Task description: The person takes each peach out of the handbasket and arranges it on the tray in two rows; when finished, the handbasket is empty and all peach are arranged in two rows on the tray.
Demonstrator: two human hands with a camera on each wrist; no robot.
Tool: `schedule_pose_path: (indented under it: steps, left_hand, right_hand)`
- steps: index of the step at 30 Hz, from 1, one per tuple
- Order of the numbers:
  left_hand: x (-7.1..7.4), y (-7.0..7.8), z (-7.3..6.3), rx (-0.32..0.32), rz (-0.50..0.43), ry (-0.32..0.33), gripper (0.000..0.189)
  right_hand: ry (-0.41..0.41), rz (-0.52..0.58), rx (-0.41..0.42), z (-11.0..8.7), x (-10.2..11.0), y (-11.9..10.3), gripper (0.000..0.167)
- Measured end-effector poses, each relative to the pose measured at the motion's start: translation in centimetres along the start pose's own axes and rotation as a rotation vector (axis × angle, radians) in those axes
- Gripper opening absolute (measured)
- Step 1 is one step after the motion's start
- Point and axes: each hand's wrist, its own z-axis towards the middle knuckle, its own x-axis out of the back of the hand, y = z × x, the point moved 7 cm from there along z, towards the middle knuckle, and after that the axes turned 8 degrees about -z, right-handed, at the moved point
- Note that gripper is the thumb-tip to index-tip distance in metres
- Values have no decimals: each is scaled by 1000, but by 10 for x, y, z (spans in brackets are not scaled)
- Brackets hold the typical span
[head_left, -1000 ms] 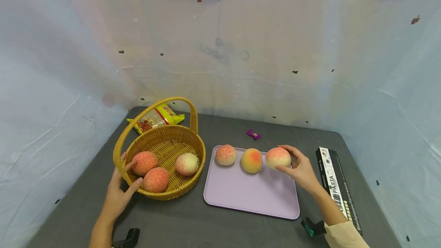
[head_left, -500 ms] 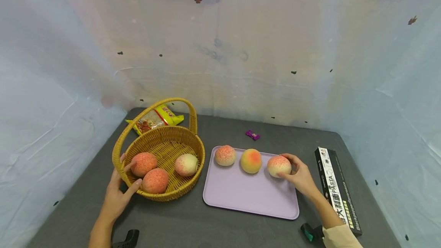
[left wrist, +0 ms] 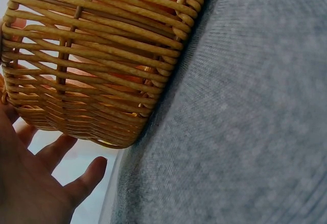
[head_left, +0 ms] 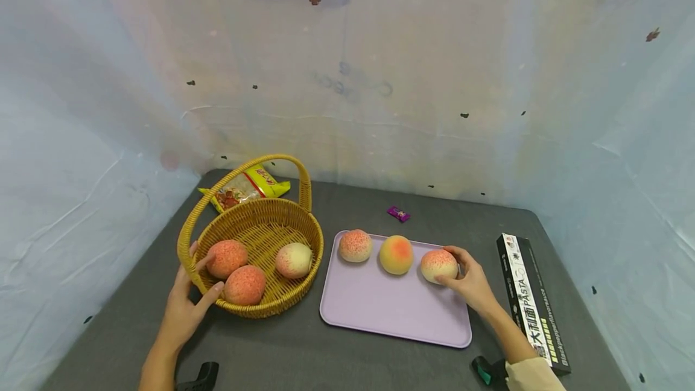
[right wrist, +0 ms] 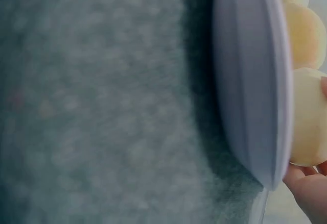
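Observation:
At the left in the head view, my left hand holds the near-left rim of a yellow wicker basket, its thumb and a finger over the edge. In the left wrist view other fingers spread below the basket's side. Three peaches lie inside: two reddish peaches and one pale peach. My right hand holds a pink-speckled peach between thumb and fingers at the right end of the lilac tray. Left of it, a yellow-orange peach and another speckled peach sit in a row.
A yellow snack bag lies behind the basket. A small purple wrapped candy is beyond the tray. A black-and-white pasta box lies to the right. Light plastic sheeting surrounds the grey table.
My right hand has lowered the speckled peach toward me, down onto the tray's right end, and still holds it. The left hand and the basket stay in place.

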Motion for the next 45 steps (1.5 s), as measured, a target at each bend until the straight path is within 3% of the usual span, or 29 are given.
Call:
schedule_pose_path:
  steps: [12, 24, 29, 35, 40, 45]
  left_hand:
    - [0, -1, 2, 4, 5, -4, 67]
    - [1, 0, 1, -3, 1, -6, 67]
    - [1, 0, 1, -7, 14, -7, 68]
    - [1, -2, 1, -1, 9, -6, 68]
    - [0, -1, 1, -29, 12, -12, 68]
    - [-2, 3, -1, -31, 64, -9, 68]
  right_hand:
    - [-9, -23, 81, 0, -3, -7, 72]
    - [-15, -116, 89, 0, -5, -8, 78]
    - [-13, -105, 106, 1, -4, -13, 80]
    - [-14, -96, 129, 14, 1, -26, 80]
    - [-24, -155, 181, 33, -2, -45, 78]
    - [-98, -157, 206, 53, -16, -69, 76]
